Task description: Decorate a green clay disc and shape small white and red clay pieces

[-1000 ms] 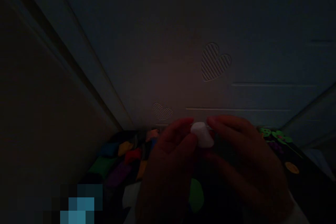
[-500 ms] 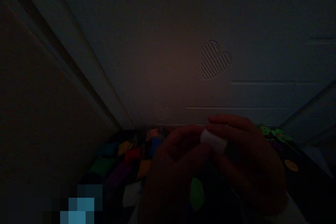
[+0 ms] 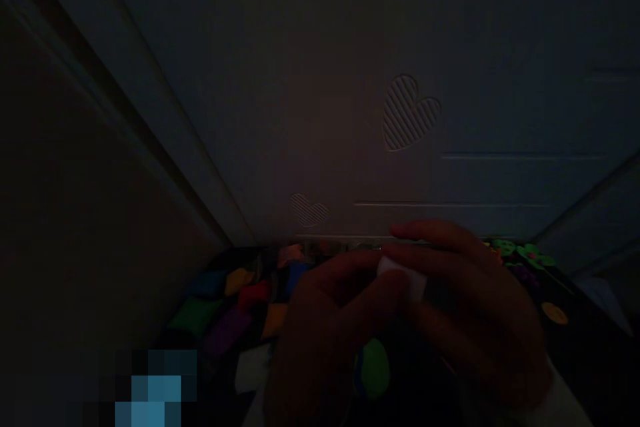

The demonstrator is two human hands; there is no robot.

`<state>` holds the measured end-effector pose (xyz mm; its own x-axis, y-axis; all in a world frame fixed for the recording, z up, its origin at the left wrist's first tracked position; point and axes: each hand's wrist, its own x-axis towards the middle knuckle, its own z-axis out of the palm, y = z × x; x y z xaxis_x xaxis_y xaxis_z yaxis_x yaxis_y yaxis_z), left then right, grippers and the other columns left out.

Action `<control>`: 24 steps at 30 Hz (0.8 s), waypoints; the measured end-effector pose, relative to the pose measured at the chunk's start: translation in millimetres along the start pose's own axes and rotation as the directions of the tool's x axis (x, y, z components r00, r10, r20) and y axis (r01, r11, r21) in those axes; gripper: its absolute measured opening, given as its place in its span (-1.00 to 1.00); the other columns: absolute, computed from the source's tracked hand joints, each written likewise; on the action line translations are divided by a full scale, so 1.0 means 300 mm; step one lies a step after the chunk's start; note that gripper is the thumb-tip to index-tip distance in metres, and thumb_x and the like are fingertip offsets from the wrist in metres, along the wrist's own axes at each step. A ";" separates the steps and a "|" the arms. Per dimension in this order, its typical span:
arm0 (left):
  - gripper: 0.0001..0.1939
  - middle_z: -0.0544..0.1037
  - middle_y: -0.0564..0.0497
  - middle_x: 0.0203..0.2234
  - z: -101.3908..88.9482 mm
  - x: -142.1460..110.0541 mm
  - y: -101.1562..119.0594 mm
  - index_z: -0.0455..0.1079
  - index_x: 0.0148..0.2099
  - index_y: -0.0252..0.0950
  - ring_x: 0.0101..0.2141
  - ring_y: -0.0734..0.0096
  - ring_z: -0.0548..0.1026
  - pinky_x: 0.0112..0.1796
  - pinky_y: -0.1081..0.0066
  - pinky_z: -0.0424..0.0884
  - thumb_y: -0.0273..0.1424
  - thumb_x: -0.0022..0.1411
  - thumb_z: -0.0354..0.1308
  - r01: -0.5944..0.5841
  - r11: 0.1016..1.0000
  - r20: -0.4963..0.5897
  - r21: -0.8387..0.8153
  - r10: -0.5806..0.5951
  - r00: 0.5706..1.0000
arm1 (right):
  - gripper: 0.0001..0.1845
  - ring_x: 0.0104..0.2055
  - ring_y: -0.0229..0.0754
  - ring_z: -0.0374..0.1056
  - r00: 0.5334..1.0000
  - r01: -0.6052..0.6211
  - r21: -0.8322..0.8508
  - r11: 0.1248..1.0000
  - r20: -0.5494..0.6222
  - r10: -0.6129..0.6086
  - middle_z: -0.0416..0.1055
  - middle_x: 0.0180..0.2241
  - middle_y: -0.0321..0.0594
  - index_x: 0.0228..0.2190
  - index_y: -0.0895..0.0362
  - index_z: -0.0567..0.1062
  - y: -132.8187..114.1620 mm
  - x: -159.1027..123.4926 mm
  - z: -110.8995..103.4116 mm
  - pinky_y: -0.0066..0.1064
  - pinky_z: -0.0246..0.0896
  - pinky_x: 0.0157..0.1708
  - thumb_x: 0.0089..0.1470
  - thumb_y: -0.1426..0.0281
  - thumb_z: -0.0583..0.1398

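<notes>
In the dim light, a small white lump of what looks like modelling clay [image 3: 418, 288] is held between my two hands. My left hand [image 3: 325, 320] pinches it, with the thumb lying across its near face. The fingers of my right hand [image 3: 485, 307] close on it from the other side, while one finger is raised off it. Beneath the hands, on the dark surface, lies a flat green rounded piece [image 3: 375, 368] with a blue edge. My left wrist is beside a white packet [image 3: 253, 370].
Several coloured packets, among them a red one [image 3: 254, 295] and a green one [image 3: 195, 317], lie at the left. Green flower shapes [image 3: 533, 253] and a yellow-orange disc [image 3: 555, 313] are at the right. Behind stands a pale panel with an embossed heart [image 3: 407, 113].
My left thumb has slid further over the white lump, which has tilted and shifted slightly down and left. My right fingers have moved slightly left. The picture is darker.
</notes>
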<state>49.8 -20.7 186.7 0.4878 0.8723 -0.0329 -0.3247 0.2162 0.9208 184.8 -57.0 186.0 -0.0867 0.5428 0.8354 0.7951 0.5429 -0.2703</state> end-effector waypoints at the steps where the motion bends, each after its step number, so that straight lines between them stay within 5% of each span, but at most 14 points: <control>1: -0.92 0.61 0.15 -0.43 -0.001 -0.001 0.000 0.57 -0.35 -0.15 -0.34 0.46 0.56 -0.29 0.56 0.44 -0.41 0.06 0.27 0.007 1.000 0.006 0.005 -0.007 1.000 | -0.79 -0.11 -0.30 0.43 1.000 -0.003 0.006 1.000 -0.005 0.003 0.51 -0.19 -0.22 -0.23 0.12 0.50 -0.001 0.002 0.000 -0.56 0.36 -0.10 0.02 0.46 0.24; 7: -0.94 0.61 0.09 -0.44 0.003 -0.004 0.012 0.55 -0.36 -0.20 -0.36 0.41 0.55 -0.29 0.49 0.46 -0.37 0.05 0.28 0.033 0.998 -0.018 0.058 -0.032 0.999 | -0.82 -0.16 -0.23 0.46 1.000 -0.023 0.028 0.999 -0.019 0.024 0.55 -0.26 -0.26 -0.25 0.07 0.50 -0.004 0.009 0.002 -0.45 0.43 -0.16 0.04 0.47 0.21; 24: -0.91 0.55 0.15 -0.53 -0.017 0.004 0.018 0.56 -0.41 -0.23 -0.47 0.62 0.39 -0.42 0.65 0.31 -0.32 0.04 0.31 0.130 0.989 0.090 0.076 -0.136 0.987 | -0.80 -0.11 -0.40 0.38 0.999 -0.020 0.107 0.994 0.051 0.015 0.52 -0.19 -0.26 -0.21 0.16 0.51 0.015 -0.007 -0.001 -0.68 0.22 -0.05 0.07 0.45 0.22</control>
<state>44.6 -16.3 189.6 0.5982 0.7918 -0.1230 -0.1962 0.2935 0.9356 188.6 -55.8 183.2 -0.1055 0.5828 0.8058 0.7279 0.5973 -0.3367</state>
